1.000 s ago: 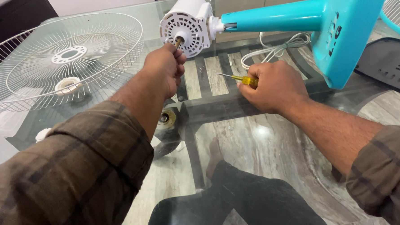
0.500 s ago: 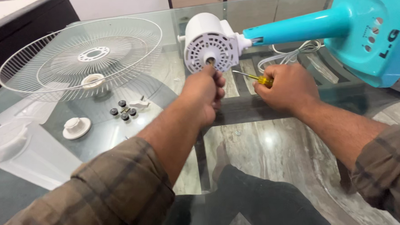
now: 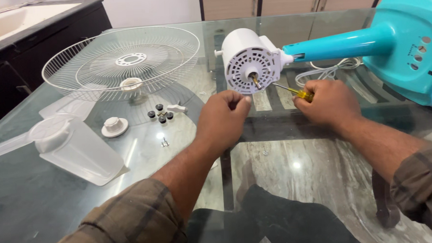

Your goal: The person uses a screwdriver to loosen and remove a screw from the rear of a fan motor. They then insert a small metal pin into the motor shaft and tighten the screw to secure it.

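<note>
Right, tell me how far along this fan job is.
Done: wire guard, clear blade and small black knobs lie loose on the glass table. In hand: right hand holds a yellow screwdriver; left hand below the bare shaft. Left: white motor housing.

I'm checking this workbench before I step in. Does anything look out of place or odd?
The turquoise fan lies on its side on the glass table, stripped: wire guard, translucent blade and small black screws lie loose. The right hand grips a screwdriver near the bare motor shaft.
</note>
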